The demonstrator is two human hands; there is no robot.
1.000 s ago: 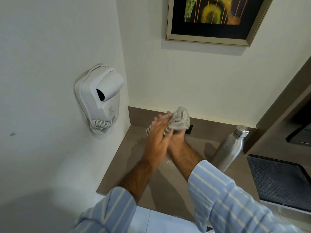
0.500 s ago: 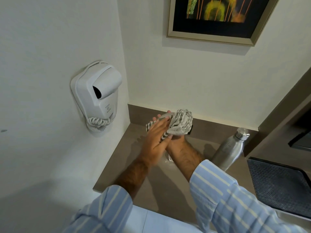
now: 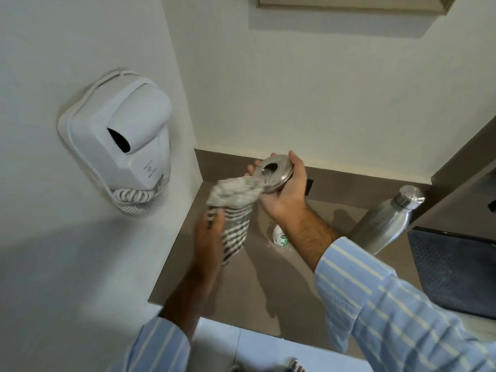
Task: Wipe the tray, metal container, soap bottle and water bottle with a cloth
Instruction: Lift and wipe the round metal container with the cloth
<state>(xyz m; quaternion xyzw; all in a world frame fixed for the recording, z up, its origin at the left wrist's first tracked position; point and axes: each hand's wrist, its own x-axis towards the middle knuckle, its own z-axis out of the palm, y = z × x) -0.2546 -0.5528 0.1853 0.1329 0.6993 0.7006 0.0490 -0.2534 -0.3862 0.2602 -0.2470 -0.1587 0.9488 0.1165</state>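
Fingers of my right hand (image 3: 284,193) grip the metal container (image 3: 273,173); left hand (image 3: 208,234) clasps the cloth (image 3: 232,210) above the brown corner counter (image 3: 241,285).

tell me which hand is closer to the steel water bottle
The right hand. It holds the round metal container just left of the water bottle, its forearm passing close by. The left hand grips the striped cloth farther left, beyond the container.
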